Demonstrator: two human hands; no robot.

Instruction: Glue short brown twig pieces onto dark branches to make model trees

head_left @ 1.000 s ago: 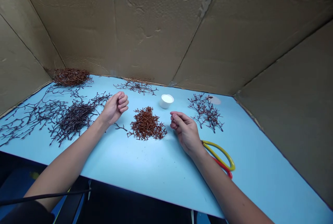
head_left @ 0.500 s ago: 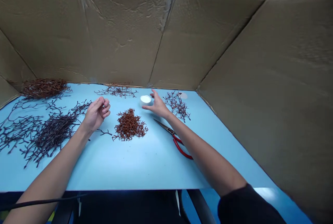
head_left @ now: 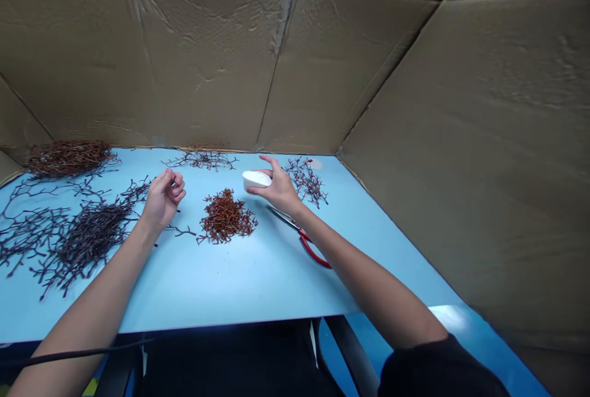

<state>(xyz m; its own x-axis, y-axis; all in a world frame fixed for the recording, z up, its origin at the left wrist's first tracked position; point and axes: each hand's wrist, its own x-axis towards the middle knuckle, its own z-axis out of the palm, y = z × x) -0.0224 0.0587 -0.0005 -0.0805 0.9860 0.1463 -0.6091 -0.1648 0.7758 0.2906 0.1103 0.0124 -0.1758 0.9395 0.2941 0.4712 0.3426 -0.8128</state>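
Observation:
My right hand (head_left: 281, 190) grips a small white bowl (head_left: 254, 180) between thumb and fingers, with the bowl tilted. Curled closed at the left is my left hand (head_left: 165, 199); whether anything sits inside its fingers is hidden. Between the hands, nearer the right one, lies a heap of short reddish-brown twig pieces (head_left: 227, 217). Scissors with red handles (head_left: 313, 251) rest on the table, partly covered by my right wrist and forearm.
Dark branching twigs (head_left: 92, 234) spread over the left of the blue table (head_left: 221, 292). A reddish twig bundle (head_left: 69, 157) sits at the back left. Thin twigs (head_left: 203, 158) lie at the back, more branching twigs (head_left: 305, 180) right of the bowl. Cardboard walls (head_left: 198, 47) enclose the back and sides.
My right hand has closed on the white bowl, which was upright and is now tilted. My left hand stays curled. The view has shifted slightly.

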